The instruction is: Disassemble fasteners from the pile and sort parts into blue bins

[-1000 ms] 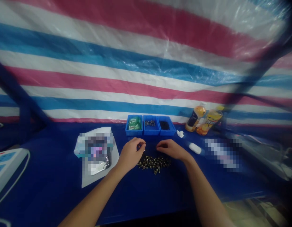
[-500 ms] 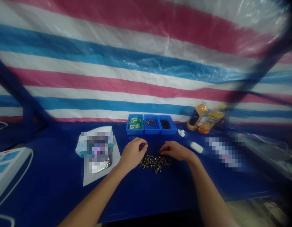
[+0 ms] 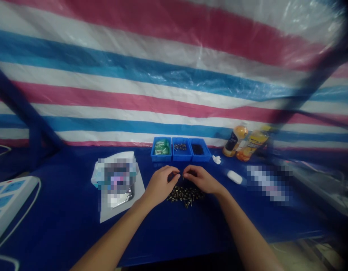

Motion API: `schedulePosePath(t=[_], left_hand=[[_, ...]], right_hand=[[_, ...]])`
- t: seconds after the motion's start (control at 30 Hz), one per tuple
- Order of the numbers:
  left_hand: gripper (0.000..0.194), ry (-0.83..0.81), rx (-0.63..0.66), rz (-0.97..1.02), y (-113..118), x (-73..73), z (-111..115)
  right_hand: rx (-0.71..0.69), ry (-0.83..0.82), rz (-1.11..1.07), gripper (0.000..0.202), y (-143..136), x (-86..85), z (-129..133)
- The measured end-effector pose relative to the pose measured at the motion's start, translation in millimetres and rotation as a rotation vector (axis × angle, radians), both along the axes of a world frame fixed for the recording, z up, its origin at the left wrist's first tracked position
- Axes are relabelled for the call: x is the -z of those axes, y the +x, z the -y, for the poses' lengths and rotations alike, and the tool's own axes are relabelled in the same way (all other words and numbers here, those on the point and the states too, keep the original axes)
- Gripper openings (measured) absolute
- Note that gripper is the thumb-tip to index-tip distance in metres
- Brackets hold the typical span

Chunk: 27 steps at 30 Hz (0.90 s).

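Note:
My left hand (image 3: 164,183) is closed in a pinch, thumb against forefinger; whatever sits between the tips is too small to make out. Facing it, my right hand (image 3: 201,178) pinches a small metal piece (image 3: 183,177) that looks like a screw. The two sets of fingertips almost meet. Just below them, a heap of small screws (image 3: 186,196), brassy and dark, lies on the blue tabletop (image 3: 174,233). Behind the hands stand a blue bin with green packets (image 3: 161,157), a blue bin with small metal parts (image 3: 182,155) and a blue bin with black parts (image 3: 201,154).
Two drink bottles (image 3: 235,141) stand at the back right. Near them lie a crumpled tissue (image 3: 216,159) and a white rounded case (image 3: 234,177). A blurred packet on white paper (image 3: 107,216) is at left, beyond it a power strip (image 3: 14,203). Striped sheeting (image 3: 134,98) hangs behind.
My right hand has lifted away from the heap and moved left, up to my left fingertips. The left hand has shifted slightly right.

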<state>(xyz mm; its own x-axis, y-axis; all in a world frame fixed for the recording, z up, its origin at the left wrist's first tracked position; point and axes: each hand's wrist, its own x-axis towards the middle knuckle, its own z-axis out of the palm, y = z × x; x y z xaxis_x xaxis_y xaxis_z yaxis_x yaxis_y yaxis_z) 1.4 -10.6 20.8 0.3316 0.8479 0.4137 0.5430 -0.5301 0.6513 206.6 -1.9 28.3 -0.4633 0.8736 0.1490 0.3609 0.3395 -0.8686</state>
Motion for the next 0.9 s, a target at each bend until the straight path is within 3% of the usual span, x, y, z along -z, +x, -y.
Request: schedulePosePath(t=[0.3,0.7,0.9], left_hand=[[0.015,0.062,0.001,0.064,-0.6,-5.6,3.3],[0.012,0.066,-0.096,0.056,1.4,0.1,2.9],[0.013,0.091,-0.095,0.101,2.9,-4.0,5.2]], right_hand=[[0.080,-0.066,-0.302,0.023,-21.5,7.7,0.7],[0.218,0.036,-0.277,0.022,-32.1,10.8,5.1],[0.209,-0.018,-0.367,0.024,-33.4,8.6,4.0]])
